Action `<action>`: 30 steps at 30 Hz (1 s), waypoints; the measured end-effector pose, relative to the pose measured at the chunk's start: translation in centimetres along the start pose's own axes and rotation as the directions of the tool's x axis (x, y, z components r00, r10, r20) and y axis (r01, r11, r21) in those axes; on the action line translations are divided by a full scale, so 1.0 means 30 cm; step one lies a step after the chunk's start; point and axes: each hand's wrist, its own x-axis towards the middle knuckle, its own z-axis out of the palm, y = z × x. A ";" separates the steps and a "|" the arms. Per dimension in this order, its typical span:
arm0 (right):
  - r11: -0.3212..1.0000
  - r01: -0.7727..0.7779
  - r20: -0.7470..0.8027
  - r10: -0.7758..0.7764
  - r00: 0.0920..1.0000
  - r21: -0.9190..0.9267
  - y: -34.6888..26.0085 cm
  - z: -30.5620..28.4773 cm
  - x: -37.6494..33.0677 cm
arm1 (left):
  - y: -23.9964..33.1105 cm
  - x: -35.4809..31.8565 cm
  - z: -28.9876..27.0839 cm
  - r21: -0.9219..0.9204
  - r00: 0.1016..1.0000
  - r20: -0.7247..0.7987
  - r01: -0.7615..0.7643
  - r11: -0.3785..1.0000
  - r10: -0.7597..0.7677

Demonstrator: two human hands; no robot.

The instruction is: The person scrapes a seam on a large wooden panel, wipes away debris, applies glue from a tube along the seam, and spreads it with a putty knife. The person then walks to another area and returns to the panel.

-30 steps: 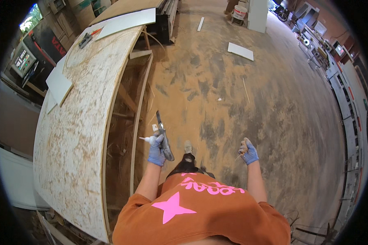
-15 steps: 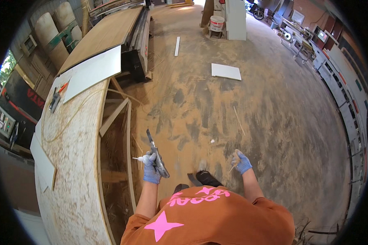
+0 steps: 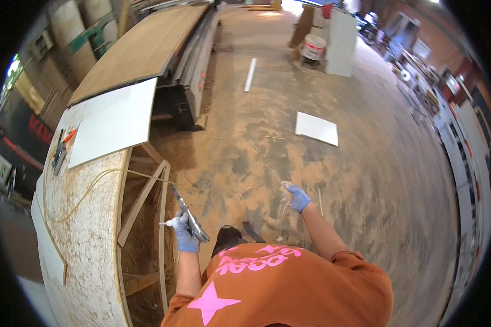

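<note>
1. Sawdust is spread over the concrete floor (image 3: 365, 180) of a workshop, and shelves are seen along the right-hand wall.
2. On the person's left a long bench (image 3: 87, 229) topped with rough chipboard is seen, with its wooden frame open underneath.
3. A white panel (image 3: 114, 122) is laid flat on the far part of the bench, and a small tool with a red handle (image 3: 60, 150) is placed just beside the panel's left edge.
4. The left hand (image 3: 185, 237), in a blue glove, is closed around a caulking gun (image 3: 190, 215); its white nozzle is pointed left toward the bench edge, and its long metal rod is angled up and away from the body.
5. The caulking gun is held in the air just beside the bench frame, not touching it.
6. The right hand (image 3: 297, 197), also gloved in blue, is raised over the floor, and its grip is closed on a thin pale stick (image 3: 285, 206) that hangs down from the fingers.
7. Farther off, a white board (image 3: 316, 128) and a white strip (image 3: 250, 74) are lying on the floor, well apart.
8. A white bucket (image 3: 313, 47) is set beside a white cabinet (image 3: 341, 35) at the far end.
</note>
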 end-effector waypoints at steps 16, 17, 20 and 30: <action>0.948 -0.228 0.001 0.233 0.972 0.222 -0.654 0.526 1.260 | 0.194 1.332 0.527 0.054 0.985 -0.169 -0.018 0.998 0.027; 0.947 -0.234 -0.005 0.241 0.971 0.221 -0.686 0.544 1.349 | 0.203 1.404 0.536 0.040 0.983 -0.180 -0.029 0.999 0.036; 0.964 -0.217 -0.010 0.221 0.975 0.154 -0.829 0.581 1.641 | 0.228 1.642 0.607 0.045 0.963 -0.242 -0.110 0.993 0.118; 0.921 -0.251 0.265 0.332 0.905 -0.298 -1.273 1.173 2.588 | 0.256 2.257 0.575 -0.060 0.818 -0.487 -0.382 0.922 0.307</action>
